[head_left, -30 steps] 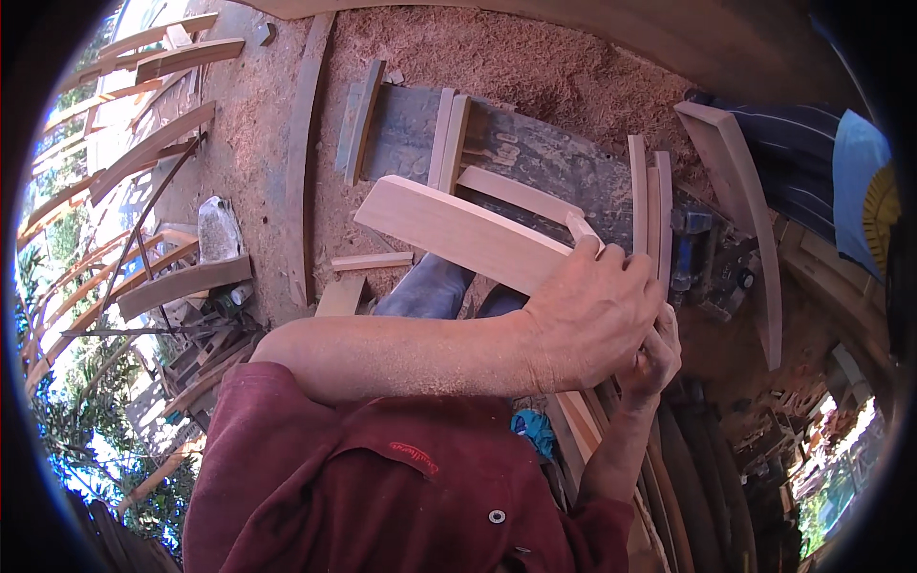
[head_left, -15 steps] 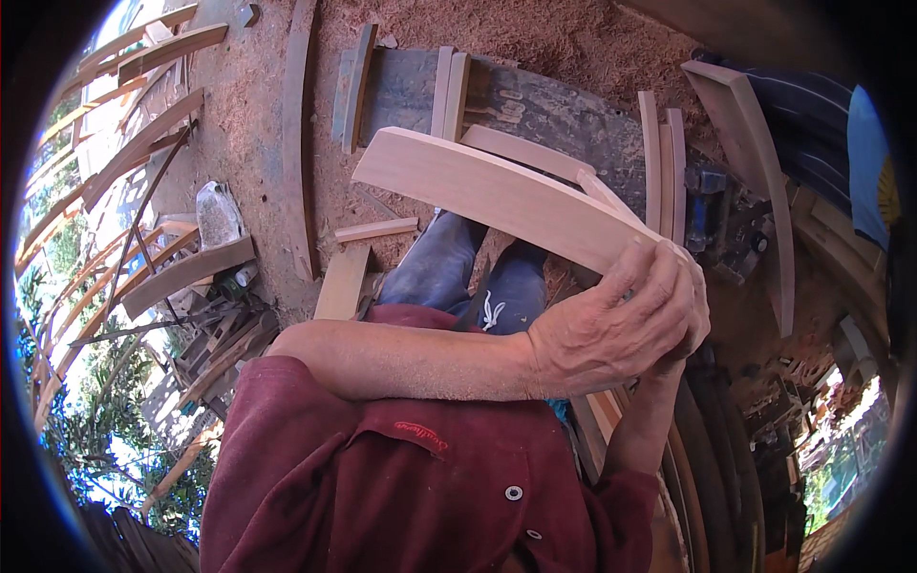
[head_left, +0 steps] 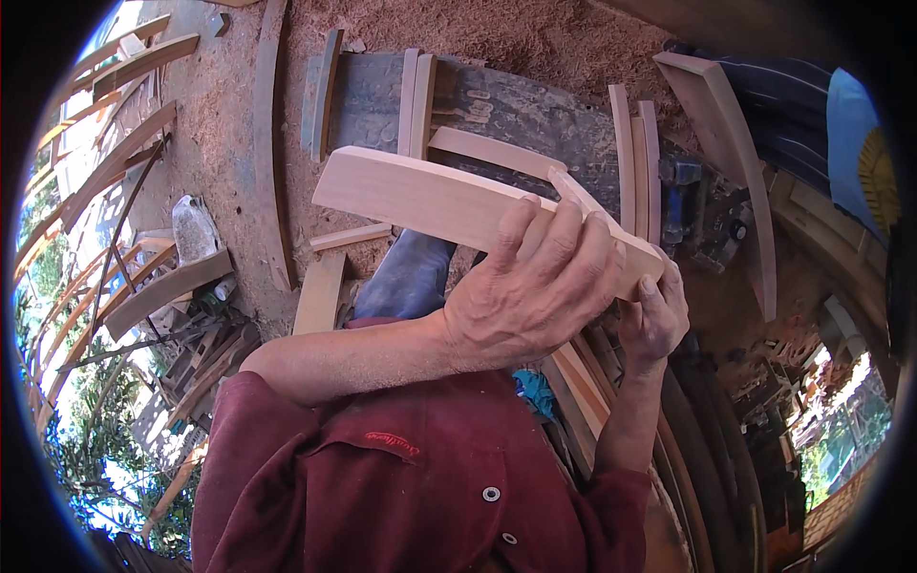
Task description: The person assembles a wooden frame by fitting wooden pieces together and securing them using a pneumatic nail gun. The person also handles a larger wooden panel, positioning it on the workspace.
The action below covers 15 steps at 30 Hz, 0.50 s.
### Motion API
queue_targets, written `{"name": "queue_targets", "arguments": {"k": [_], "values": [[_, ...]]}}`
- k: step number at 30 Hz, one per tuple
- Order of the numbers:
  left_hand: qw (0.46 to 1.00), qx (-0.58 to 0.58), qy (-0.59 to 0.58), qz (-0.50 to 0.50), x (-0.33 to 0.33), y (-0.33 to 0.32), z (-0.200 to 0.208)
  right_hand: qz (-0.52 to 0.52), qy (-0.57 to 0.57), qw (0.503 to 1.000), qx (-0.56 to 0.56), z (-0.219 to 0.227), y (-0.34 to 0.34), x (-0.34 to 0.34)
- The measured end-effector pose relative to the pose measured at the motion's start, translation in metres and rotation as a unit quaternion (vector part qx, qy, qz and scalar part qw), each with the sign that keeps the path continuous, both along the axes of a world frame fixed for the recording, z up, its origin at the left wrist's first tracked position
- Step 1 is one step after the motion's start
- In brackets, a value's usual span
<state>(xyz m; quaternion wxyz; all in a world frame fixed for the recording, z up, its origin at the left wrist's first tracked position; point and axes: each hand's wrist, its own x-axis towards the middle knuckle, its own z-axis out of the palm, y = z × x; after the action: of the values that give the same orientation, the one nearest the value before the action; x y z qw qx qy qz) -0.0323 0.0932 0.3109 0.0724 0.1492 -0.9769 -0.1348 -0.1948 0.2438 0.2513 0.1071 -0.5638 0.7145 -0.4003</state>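
A pale, smoothly cut wooden board (head_left: 411, 196), long and slightly curved, is held up in front of me, slanting down to the right. My right hand (head_left: 657, 310) grips its right end, the thumb against the near face and the fingers behind. Across the near face lies my left hand (head_left: 535, 277), its fingers bent over the upper edge; its thumb is hidden. Just beyond the board, a thin wooden strip (head_left: 497, 151) and a shorter piece (head_left: 583, 189) meet at an angle, partly covered by it.
On the ground lies a dark, worn plank (head_left: 535, 110) with several wooden strips (head_left: 628, 153) across it. Reddish sawdust (head_left: 458, 29) covers the ground around. A long curved timber (head_left: 272, 162) lies to the left, an angled wooden frame (head_left: 735, 124) to the right. Offcuts (head_left: 215, 368) are heaped at lower left.
My left hand has slid left along the board, away from the right end, uncovering my right hand there. The view has shifted, so the surroundings appear farther left.
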Motion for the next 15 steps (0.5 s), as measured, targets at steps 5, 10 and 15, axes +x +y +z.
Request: {"name": "queue_targets", "arguments": {"k": [5,10,15], "values": [[1.0,-0.017,-0.002,-0.023,0.001,0.002,0.0,0.007,-0.014,0.999,-0.04,-0.008,0.008,0.0],[0.998,-0.006,0.016,-0.058,0.001,-0.007,-0.004,-0.012,0.008,0.999,-0.033,-0.012,0.011,0.005],[0.999,-0.002,0.009,-0.052,0.0,-0.005,-0.003,-0.023,0.023,0.999,-0.021,-0.011,0.011,0.007]]}}
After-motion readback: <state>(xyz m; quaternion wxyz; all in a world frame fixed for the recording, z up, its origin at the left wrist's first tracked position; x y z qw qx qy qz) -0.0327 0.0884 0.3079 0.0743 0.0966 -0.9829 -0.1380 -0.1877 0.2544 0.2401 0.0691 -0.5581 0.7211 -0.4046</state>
